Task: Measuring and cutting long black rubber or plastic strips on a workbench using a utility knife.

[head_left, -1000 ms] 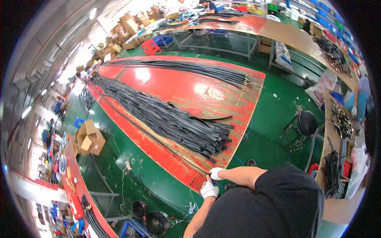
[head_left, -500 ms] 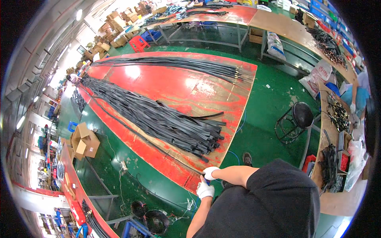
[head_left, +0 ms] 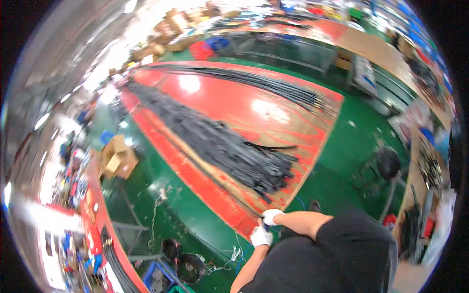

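Both my hands wear white gloves and meet at the near corner of a long red table [head_left: 244, 222]. My right hand [head_left: 272, 217] is closed at the near end of a single long black strip [head_left: 222, 187], which lies along the table's left side. Just below it, my left hand [head_left: 262, 237] is closed with a finger pointing up toward the strip's end. A small dark-blue thing shows between the hands, too blurred to name. A thick bundle of flat black strips [head_left: 210, 134] lies beside the single strip.
Another bundle of thin black lengths [head_left: 273, 85] lies along the table's far side. A black stool [head_left: 387, 163] stands at the right, by a cluttered workbench [head_left: 415, 171]. An open cardboard box [head_left: 118, 158] and a blue crate [head_left: 163, 278] are on the left.
The whole view has shifted, so the table and my hands appear farther right, with some blur. My hands stay together at the table corner on the strip's end.
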`<state>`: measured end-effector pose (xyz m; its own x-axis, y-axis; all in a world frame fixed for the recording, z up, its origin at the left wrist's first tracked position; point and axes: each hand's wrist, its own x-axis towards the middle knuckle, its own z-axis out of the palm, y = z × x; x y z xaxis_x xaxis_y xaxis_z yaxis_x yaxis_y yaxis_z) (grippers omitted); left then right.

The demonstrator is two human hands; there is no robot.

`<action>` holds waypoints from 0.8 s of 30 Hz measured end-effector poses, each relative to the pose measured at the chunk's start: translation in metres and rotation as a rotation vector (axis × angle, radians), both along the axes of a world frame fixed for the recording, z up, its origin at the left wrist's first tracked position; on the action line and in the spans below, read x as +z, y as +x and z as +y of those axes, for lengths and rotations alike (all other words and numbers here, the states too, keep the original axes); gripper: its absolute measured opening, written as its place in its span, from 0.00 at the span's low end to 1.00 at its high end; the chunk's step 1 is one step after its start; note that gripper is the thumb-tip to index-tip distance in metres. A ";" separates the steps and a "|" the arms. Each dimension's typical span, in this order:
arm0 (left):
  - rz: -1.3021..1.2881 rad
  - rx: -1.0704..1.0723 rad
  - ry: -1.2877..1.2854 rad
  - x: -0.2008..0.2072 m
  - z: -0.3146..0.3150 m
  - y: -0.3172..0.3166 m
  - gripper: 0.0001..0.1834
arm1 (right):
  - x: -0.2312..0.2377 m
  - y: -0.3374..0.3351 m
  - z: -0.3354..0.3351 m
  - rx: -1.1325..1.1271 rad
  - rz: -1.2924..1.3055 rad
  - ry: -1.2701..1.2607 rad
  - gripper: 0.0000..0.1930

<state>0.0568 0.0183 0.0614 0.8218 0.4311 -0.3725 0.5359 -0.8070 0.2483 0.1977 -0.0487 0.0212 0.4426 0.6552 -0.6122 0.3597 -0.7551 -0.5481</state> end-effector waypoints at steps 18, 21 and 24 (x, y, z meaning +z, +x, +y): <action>-0.058 0.003 -0.013 -0.009 0.009 -0.014 0.43 | -0.005 -0.007 0.001 -0.017 -0.003 0.075 0.20; -0.047 0.014 -0.019 -0.006 0.010 -0.017 0.43 | -0.003 -0.006 0.002 -0.017 0.025 0.063 0.20; -0.078 -0.002 -0.035 -0.002 0.006 -0.009 0.43 | -0.024 0.005 -0.007 -0.023 -0.036 0.085 0.22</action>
<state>0.0479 0.0247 0.0594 0.8499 0.4172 -0.3220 0.5121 -0.7980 0.3177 0.2029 -0.0556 -0.0033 0.4794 0.6932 -0.5382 0.3633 -0.7150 -0.5973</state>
